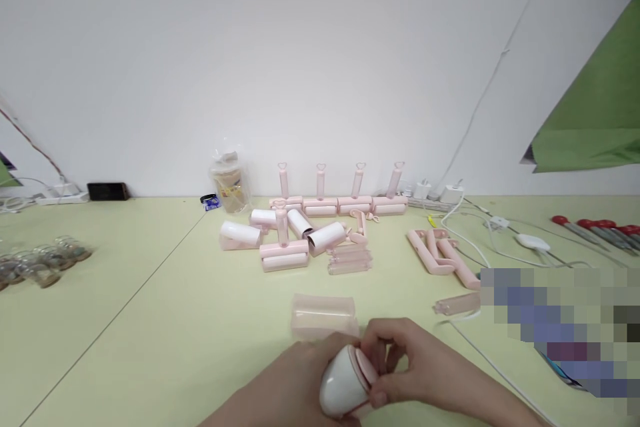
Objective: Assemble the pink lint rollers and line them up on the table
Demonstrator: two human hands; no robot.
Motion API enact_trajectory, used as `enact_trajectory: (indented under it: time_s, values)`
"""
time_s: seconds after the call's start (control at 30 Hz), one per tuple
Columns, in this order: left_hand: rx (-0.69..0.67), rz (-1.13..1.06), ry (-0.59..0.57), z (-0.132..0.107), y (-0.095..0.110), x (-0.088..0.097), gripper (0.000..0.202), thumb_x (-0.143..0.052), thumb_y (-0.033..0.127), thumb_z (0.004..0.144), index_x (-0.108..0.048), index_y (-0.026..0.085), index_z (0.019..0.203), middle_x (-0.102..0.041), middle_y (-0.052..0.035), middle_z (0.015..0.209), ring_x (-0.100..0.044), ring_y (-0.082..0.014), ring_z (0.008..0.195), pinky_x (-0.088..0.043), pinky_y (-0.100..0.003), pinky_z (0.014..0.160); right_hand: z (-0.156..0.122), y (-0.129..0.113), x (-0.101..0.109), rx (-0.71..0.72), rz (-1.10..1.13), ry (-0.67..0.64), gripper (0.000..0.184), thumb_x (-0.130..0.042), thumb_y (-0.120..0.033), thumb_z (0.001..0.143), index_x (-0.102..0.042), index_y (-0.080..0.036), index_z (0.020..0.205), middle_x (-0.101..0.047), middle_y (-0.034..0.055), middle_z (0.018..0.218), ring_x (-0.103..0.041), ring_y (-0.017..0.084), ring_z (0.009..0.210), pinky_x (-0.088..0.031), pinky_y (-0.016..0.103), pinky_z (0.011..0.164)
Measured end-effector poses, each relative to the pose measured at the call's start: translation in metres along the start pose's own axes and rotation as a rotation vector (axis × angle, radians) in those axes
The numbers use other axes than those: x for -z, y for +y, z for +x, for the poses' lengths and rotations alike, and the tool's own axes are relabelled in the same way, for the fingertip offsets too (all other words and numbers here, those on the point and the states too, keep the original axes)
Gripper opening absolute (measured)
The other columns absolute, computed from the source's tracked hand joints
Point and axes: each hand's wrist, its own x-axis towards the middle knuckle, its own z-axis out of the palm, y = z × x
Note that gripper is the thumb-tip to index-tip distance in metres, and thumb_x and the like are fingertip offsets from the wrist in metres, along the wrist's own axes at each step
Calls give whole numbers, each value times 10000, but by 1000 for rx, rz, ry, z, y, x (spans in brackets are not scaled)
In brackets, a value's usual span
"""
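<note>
Near the table's front edge, my left hand (305,370) is wrapped round a white lint roller refill (337,387), held at a tilt. My right hand (407,360) closes its thumb and fingers on the pink end piece (367,365) at the refill's right end. Just beyond my hands lies a clear pinkish plastic cover (324,313). Farther back stands an assembled pink lint roller (284,257) with its handle upright, among several loose white refills (240,235). Clear pink handles (350,260) lie beside them.
Several assembled lint rollers (321,207) line the wall. Pink roller frames (433,253) lie at right, near white cables (467,243) and red-topped tools (585,223). A bagged cup (231,187) and a phone (107,191) stand at the back left; small glass domes (40,267) sit farther left.
</note>
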Motion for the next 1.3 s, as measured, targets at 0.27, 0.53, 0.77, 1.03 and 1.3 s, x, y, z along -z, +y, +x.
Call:
enact_trajectory:
  time_s: [0.27, 0.53, 0.77, 1.03, 1.3]
  values:
    - [-86, -592, 469, 19, -7, -23, 614, -608, 419, 757, -281, 254, 1250, -577, -51, 1033, -571, -211, 922, -475, -292, 723, 14, 8, -24, 271, 339, 83, 522, -682, -342, 728, -429, -316, 1185, -544, 40, 1162, -551, 189, 978, -478, 305, 762]
    - [-139, 15, 310, 16, -34, 33, 1118, -807, 357, 485, -135, 274, 1375, -262, -100, 1390, -254, -324, 1270, -269, -452, 1029, 27, -1, -5, 224, 221, 425, 352, -600, -457, 758, -521, -287, 1056, -646, 36, 974, -616, 202, 805, -499, 246, 534]
    - [24, 67, 237, 21, -79, 40, 812, -704, 275, 632, -277, 242, 1322, -380, -88, 1314, -374, -262, 1201, -327, -390, 1001, 37, 0, 12, 357, -247, 502, 229, -642, -374, 736, -646, -302, 954, -671, 8, 979, -602, 204, 938, -490, 292, 818]
    - [-23, 161, 222, 23, -79, 33, 626, -771, 336, 545, -485, 220, 1090, -507, -57, 1074, -467, -255, 1035, -414, -367, 868, 41, 18, -9, 606, -519, 329, 296, -613, -244, 794, -585, -315, 1080, -656, 4, 919, -596, 160, 859, -512, 249, 704]
    - [-52, 207, 231, 25, -81, 34, 573, -778, 378, 528, -516, 200, 1006, -511, -52, 1008, -479, -264, 980, -417, -375, 832, 42, 18, -8, 625, -559, 346, 283, -596, -242, 802, -594, -290, 1081, -659, 16, 917, -601, 168, 854, -518, 256, 695]
